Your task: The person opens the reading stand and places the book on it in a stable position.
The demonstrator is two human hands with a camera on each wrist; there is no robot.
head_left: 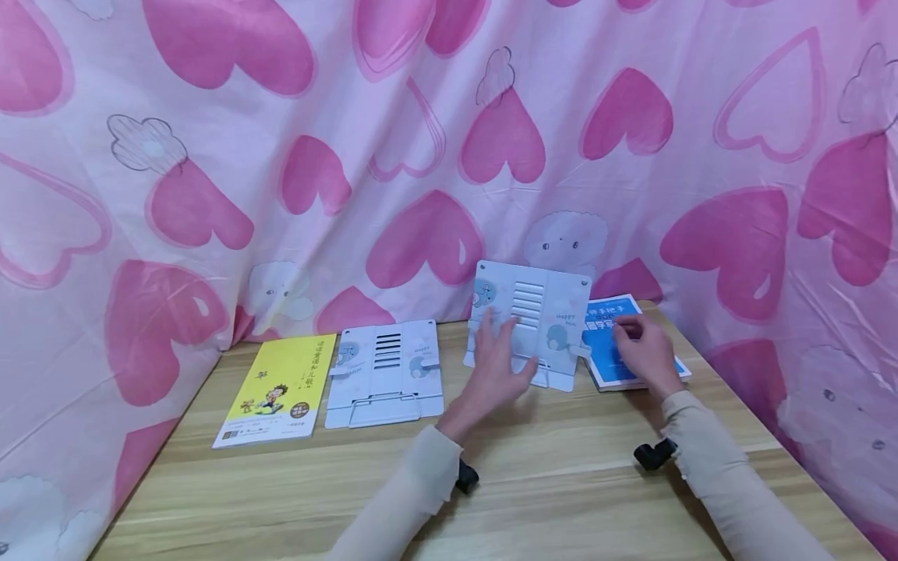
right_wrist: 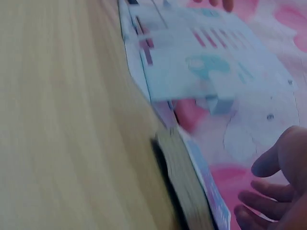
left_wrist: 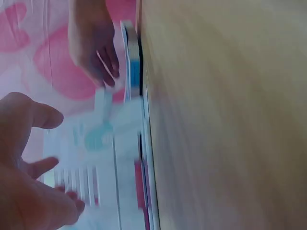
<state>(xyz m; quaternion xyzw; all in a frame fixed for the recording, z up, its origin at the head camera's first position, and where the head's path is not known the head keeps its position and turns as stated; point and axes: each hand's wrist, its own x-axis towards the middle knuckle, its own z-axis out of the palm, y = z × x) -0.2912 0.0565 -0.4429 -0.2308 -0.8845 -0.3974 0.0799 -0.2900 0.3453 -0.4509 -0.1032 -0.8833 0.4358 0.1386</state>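
A pale blue metal book stand (head_left: 531,315) with slots and cartoon prints is propped up, leaning back near the curtain. In front of it is my left hand (head_left: 496,366), fingers spread and holding nothing; in the left wrist view that hand (left_wrist: 33,167) overlaps the slotted panel. My right hand (head_left: 647,352) hovers over a thick blue book (head_left: 609,366) to the right of the stand. Its fingers are loosely bent with nothing between them, as the right wrist view of the hand (right_wrist: 276,187) shows. A small side clip (right_wrist: 223,104) sticks out from the stand's edge near the right hand.
Left of the propped stand, a second, matching book stand (head_left: 431,401) sits lower on the wooden table (head_left: 547,483). Beside it lies a yellow book (head_left: 281,389) with a cartoon child on its cover. A pink heart-patterned curtain (head_left: 421,156) hangs behind and along the sides.
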